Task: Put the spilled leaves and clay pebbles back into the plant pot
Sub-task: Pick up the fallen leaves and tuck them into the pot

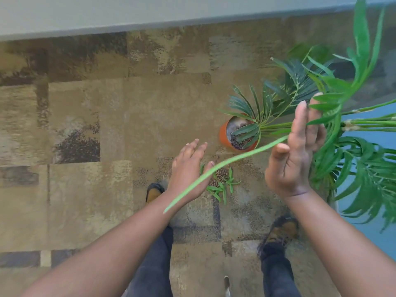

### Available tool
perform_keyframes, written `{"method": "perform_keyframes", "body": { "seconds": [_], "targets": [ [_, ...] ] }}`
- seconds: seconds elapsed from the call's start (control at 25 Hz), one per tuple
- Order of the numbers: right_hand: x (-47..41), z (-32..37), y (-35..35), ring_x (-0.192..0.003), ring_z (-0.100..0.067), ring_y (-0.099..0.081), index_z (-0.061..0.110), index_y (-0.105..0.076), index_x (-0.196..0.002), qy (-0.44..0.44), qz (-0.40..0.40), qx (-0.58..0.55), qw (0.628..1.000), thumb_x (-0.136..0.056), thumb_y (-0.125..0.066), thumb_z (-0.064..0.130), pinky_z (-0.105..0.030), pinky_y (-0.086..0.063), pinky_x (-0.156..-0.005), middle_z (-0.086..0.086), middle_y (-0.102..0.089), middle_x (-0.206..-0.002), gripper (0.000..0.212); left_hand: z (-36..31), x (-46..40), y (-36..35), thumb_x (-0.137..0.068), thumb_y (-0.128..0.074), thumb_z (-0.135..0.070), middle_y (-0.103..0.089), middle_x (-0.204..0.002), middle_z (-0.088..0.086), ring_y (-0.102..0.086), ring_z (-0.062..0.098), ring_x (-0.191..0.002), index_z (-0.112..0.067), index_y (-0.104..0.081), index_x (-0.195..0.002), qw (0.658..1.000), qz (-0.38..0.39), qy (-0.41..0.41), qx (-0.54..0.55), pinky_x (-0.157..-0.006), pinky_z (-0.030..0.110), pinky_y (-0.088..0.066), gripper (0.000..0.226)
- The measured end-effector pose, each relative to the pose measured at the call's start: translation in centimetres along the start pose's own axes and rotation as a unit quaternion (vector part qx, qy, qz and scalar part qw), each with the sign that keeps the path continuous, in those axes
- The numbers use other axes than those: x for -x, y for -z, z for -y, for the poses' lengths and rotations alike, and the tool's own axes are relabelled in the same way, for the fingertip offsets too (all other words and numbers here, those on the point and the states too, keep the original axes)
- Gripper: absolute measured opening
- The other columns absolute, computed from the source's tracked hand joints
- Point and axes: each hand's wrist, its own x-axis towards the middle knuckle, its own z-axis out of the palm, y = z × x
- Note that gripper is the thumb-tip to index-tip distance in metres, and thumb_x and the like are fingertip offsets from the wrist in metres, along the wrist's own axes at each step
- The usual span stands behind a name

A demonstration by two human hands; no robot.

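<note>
We find both hands raised above the carpet point(107, 125), empty. The left hand point(188, 170) has its fingers spread and relaxed, touching nothing. The right hand point(293, 155), palm up, fingers extended, brushes the plant fronds point(334, 108). The spilled clay pebbles point(220, 175) and leaves point(225, 189) lie on the carpet just before the orange plant pot point(224, 133).

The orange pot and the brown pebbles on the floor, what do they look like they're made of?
The orange pot looks like smooth plastic or glazed clay; its even colour leaves that open. The brown pebbles look like fired clay: small, round, matte and uniform. They lie with loose leaves on the patterned carpet.
</note>
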Motion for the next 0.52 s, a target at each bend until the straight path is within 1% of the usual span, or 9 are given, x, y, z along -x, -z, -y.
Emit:
{"method": "perform_keyframes", "body": {
  "seconds": [0.08, 0.16, 0.2, 0.24, 0.28, 0.32, 0.36, 0.44, 0.52],
  "targets": [
    [-1.0, -0.2, 0.1, -0.156, -0.004, 0.0, -0.009, -0.019, -0.154, 0.006, -0.018, 0.006, 1.0, -0.109, -0.018, 0.045, -0.039, -0.002, -0.125, 0.001, -0.017, -0.163, 0.07, -0.9, 0.2, -0.1, -0.103, -0.05, -0.044, -0.019, -0.168, -0.004, -0.015, 0.019, -0.156, -0.028, -0.031, -0.158, 1.0, 0.002, -0.018, 0.011, -0.126, 0.051, -0.017, 0.06],
    [-1.4, -0.4, 0.7, -0.156, -0.004, -0.003, -0.012, -0.02, -0.152, 0.014, -0.045, 0.013, 0.999, -0.11, -0.029, 0.032, -0.044, -0.008, -0.125, 0.002, -0.02, -0.159, 0.062, -2.5, 0.1, -0.2, -0.102, -0.05, -0.048, -0.02, -0.168, -0.006, -0.016, 0.016, -0.155, -0.029, -0.028, -0.159, 0.998, 0.012, -0.058, 0.029, -0.126, 0.049, -0.019, 0.063],
    [-1.4, -0.7, 1.1, -0.156, -0.008, -0.009, -0.013, -0.022, -0.152, 0.019, -0.056, 0.016, 0.998, -0.109, -0.035, 0.024, -0.048, -0.012, -0.124, 0.0, -0.023, -0.159, 0.058, -3.7, -0.3, -0.3, -0.102, -0.051, -0.049, -0.021, -0.168, -0.006, -0.017, 0.014, -0.155, -0.03, -0.026, -0.159, 0.995, 0.02, -0.088, 0.04, -0.126, 0.048, -0.021, 0.066],
    [-1.3, -1.3, 1.6, -0.155, -0.016, -0.02, -0.012, -0.027, -0.151, 0.023, -0.067, 0.023, 0.997, -0.108, -0.038, 0.017, -0.052, -0.019, -0.124, -0.005, -0.029, -0.158, 0.053, -5.2, -0.8, -0.4, -0.101, -0.052, -0.05, -0.02, -0.168, -0.006, -0.018, 0.014, -0.155, -0.03, -0.024, -0.159, 0.991, 0.03, -0.118, 0.052, -0.125, 0.048, -0.023, 0.068],
    [-1.3, -1.9, 2.3, -0.148, -0.025, -0.035, -0.01, -0.036, -0.149, 0.022, -0.079, 0.032, 0.996, -0.108, -0.04, 0.014, -0.057, -0.028, -0.12, -0.011, -0.041, -0.154, 0.048, -6.9, -1.7, -0.5, -0.1, -0.052, -0.05, -0.019, -0.168, -0.005, -0.017, 0.014, -0.155, -0.03, -0.022, -0.16, 0.986, 0.04, -0.15, 0.065, -0.125, 0.048, -0.025, 0.07],
    [-1.6, -2.6, 3.1, -0.137, -0.031, -0.048, -0.007, -0.045, -0.145, 0.012, -0.098, 0.043, 0.994, -0.108, -0.042, 0.014, -0.058, -0.036, -0.114, -0.013, -0.053, -0.145, 0.042, -9.0, -2.7, -0.7, -0.1, -0.053, -0.05, -0.016, -0.169, -0.005, -0.015, 0.014, -0.156, -0.029, -0.019, -0.161, 0.979, 0.047, -0.185, 0.075, -0.125, 0.048, -0.025, 0.072],
    [-2.0, -3.4, 3.9, -0.125, -0.031, -0.055, -0.003, -0.054, -0.139, -0.006, -0.121, 0.047, 0.992, -0.108, -0.044, 0.014, -0.054, -0.042, -0.108, -0.012, -0.062, -0.135, 0.037, -11.3, -3.8, -0.8, -0.1, -0.054, -0.048, -0.014, -0.17, -0.003, -0.014, 0.016, -0.156, -0.028, -0.016, -0.162, 0.972, 0.052, -0.217, 0.078, -0.125, 0.047, -0.025, 0.075],
    [-3.1, -4.7, 5.5, -0.113, -0.026, -0.056, 0.0, -0.063, -0.13, -0.042, -0.173, 0.049, 0.983, -0.108, -0.046, 0.018, -0.043, -0.042, -0.101, -0.007, -0.067, -0.121, 0.033, -16.2, -6.1, -1.3, -0.101, -0.057, -0.042, -0.008, -0.171, 0.003, -0.014, 0.021, -0.157, -0.026, -0.01, -0.163, 0.961, 0.07, -0.261, 0.061, -0.126, 0.045, -0.023, 0.079],
    [-3.8, -6.1, 7.2, -0.114, -0.024, -0.052, 0.006, -0.068, -0.126, -0.114, -0.243, 0.053, 0.962, -0.108, -0.048, 0.027, -0.036, -0.039, -0.103, 0.008, -0.056, -0.116, 0.034, -20.7, -8.0, -2.0, -0.102, -0.059, -0.034, -0.005, -0.171, 0.007, -0.012, 0.024, -0.157, -0.023, -0.006, -0.163, 0.951, 0.097, -0.289, 0.05, -0.127, 0.043, -0.02, 0.082]
  ]
}}
